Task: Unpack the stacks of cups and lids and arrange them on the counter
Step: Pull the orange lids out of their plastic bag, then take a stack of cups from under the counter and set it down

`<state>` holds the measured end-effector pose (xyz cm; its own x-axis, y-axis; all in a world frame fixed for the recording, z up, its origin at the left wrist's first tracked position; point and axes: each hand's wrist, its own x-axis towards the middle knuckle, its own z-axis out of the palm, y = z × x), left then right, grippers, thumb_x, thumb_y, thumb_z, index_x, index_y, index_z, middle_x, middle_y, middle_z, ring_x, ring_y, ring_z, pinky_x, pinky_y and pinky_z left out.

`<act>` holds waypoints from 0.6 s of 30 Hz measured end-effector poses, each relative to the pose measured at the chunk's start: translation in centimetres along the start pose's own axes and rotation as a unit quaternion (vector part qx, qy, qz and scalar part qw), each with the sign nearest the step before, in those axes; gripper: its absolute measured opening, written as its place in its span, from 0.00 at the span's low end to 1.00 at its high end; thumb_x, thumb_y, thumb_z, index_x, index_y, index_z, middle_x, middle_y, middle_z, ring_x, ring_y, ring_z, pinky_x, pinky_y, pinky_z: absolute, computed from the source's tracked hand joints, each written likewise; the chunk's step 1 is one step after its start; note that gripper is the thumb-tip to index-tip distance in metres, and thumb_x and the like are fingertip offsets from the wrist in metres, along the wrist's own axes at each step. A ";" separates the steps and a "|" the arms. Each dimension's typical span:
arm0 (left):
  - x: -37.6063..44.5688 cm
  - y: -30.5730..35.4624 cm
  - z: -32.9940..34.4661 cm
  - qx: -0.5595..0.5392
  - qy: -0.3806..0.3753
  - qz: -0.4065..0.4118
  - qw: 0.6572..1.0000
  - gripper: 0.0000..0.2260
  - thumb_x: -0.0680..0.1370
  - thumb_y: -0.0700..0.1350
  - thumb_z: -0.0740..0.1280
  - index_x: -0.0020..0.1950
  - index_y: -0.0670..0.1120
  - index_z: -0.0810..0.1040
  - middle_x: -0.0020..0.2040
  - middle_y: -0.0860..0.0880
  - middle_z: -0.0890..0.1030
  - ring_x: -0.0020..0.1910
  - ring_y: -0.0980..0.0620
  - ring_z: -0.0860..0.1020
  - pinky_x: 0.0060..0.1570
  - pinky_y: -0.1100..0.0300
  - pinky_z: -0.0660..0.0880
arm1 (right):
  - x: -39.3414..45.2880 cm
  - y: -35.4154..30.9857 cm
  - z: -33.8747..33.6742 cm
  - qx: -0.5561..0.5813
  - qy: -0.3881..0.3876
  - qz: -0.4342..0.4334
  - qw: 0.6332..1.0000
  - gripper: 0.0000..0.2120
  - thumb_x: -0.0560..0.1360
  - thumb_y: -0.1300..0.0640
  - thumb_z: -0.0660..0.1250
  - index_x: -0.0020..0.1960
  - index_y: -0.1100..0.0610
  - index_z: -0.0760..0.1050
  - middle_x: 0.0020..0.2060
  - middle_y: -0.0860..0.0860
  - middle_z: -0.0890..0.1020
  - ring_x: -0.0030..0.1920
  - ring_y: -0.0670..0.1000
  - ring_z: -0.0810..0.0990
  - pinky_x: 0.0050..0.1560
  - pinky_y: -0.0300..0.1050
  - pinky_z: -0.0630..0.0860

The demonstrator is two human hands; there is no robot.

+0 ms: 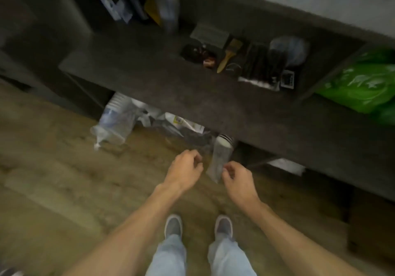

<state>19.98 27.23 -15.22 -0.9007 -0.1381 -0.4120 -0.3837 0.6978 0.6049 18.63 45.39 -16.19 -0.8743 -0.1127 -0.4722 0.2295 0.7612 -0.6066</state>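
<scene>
The right hand pinches a blurred, seemingly plastic-wrapped cup stack; the left hand hangs loosely curled.

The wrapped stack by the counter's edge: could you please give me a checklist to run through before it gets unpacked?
1. Right hand grips the wrapped stack: ok, its fingers pinch the lower end.
2. Left hand on the wrap: cannot tell, curled beside it, blurred.
3. Wrap opened: cannot tell.
4. Bare counter space for arranging: ok, at left.
5. Second bagged stack within view: ok, lying on the floor under the counter.
</scene>
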 end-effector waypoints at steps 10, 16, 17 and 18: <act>14.0 -7.7 21.6 -0.064 -0.040 -0.052 0.996 0.31 0.75 0.58 0.69 0.73 0.45 0.69 0.71 0.41 0.72 0.69 0.40 0.70 0.66 0.53 0.69 | 14.3 12.6 9.6 -0.007 0.082 0.100 0.992 0.09 0.81 0.58 0.65 0.57 0.58 0.82 0.55 0.57 0.85 0.58 0.57 0.82 0.61 0.49 0.76; 19.4 -10.4 29.8 -0.106 -0.110 -0.072 0.986 0.50 0.76 0.55 0.71 0.81 0.41 0.37 0.80 0.39 0.56 0.78 0.39 0.59 0.73 0.50 0.62 | 24.3 18.5 12.9 0.144 0.072 0.192 0.968 0.23 0.81 0.44 0.63 0.64 0.62 0.79 0.59 0.60 0.83 0.61 0.61 0.82 0.63 0.53 0.78; 19.0 -10.3 30.3 -0.107 -0.104 -0.055 0.987 0.44 0.79 0.48 0.68 0.82 0.41 0.40 0.77 0.39 0.65 0.74 0.40 0.66 0.69 0.52 0.67 | 25.1 18.9 13.4 0.214 0.060 0.224 0.949 0.28 0.78 0.39 0.66 0.65 0.60 0.79 0.57 0.59 0.84 0.58 0.60 0.84 0.62 0.55 0.80; 18.5 -10.2 30.3 -0.106 -0.102 -0.036 0.988 0.37 0.80 0.45 0.65 0.82 0.43 0.47 0.72 0.41 0.72 0.69 0.41 0.73 0.64 0.55 0.71 | 25.8 19.4 13.9 0.276 0.056 0.248 0.927 0.34 0.72 0.34 0.70 0.65 0.59 0.79 0.54 0.58 0.85 0.54 0.60 0.85 0.59 0.56 0.81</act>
<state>13.42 38.88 -49.68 -0.8176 -0.0219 -0.5754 -0.4989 0.5261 0.6887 6.42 48.40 -49.01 -0.6340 0.2543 -0.7303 0.7724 0.2556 -0.5815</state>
